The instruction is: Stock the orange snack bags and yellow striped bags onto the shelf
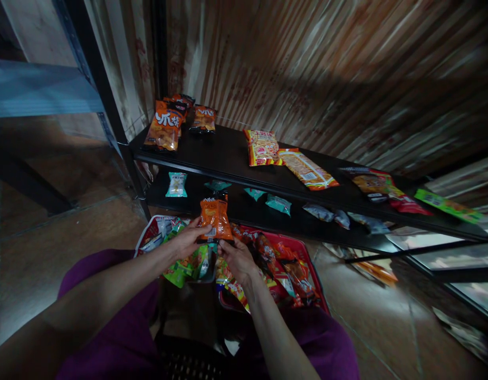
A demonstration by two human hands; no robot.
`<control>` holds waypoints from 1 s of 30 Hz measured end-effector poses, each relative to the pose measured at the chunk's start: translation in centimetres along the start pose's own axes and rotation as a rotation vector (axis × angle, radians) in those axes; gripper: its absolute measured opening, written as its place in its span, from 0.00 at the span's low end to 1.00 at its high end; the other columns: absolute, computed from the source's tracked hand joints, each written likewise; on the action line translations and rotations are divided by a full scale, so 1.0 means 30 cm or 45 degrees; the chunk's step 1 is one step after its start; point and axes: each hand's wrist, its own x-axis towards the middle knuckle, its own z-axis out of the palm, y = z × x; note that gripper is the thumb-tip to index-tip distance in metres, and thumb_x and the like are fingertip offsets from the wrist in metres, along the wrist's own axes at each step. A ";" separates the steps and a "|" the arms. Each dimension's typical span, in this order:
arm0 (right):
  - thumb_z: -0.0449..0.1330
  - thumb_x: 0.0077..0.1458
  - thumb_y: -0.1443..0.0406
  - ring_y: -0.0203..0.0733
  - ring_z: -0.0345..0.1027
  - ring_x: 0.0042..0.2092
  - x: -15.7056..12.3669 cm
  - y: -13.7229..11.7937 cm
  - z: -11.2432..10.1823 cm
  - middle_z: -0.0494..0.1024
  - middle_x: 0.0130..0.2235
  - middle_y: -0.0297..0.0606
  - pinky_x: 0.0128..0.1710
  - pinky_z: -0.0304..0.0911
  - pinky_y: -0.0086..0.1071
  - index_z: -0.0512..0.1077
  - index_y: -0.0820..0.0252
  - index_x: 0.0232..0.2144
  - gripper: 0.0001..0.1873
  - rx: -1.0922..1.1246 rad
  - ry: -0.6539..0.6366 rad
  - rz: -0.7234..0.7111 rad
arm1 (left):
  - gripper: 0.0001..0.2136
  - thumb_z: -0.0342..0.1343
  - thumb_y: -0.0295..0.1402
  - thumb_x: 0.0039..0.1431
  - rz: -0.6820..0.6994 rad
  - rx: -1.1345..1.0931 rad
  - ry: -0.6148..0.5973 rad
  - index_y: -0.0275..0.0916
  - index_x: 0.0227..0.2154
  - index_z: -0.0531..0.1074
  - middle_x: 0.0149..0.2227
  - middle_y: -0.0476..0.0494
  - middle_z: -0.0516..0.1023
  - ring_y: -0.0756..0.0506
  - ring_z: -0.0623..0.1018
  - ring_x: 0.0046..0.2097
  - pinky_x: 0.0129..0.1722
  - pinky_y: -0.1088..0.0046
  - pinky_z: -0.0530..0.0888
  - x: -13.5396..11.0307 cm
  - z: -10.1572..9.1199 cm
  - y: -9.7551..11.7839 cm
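An orange snack bag (217, 215) with a black top and bottom edge is held upright between my two hands, above the baskets and in front of the lower shelf. My left hand (189, 238) grips its left side, with the thumb across the front. At the bottom right corner, the fingers of my right hand (239, 258) are closed on the bag's edge. Below my left hand stands a basket (145, 232) of green and white snack packets. A red basket (313, 264) with red, orange and yellow packets sits under my right hand.
On the black upper shelf (223, 150), orange bags (164, 125) stand at the left end, yellow-red noodle-like snack packets (263, 148) lie mid-shelf, and a green packet (445, 206) lies right. Small teal packets (278, 204) rest on the lower shelf. A metal post (109, 100) rises at left.
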 end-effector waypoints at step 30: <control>0.62 0.44 0.64 0.48 0.52 0.62 0.026 0.012 -0.055 0.59 0.62 0.41 0.61 0.50 0.45 0.61 0.53 0.57 0.36 -0.902 0.353 -0.780 | 0.42 0.60 0.16 0.40 0.209 0.163 -0.258 0.43 0.61 0.55 0.50 0.44 0.75 0.45 0.73 0.52 0.54 0.69 0.63 -0.007 0.006 -0.043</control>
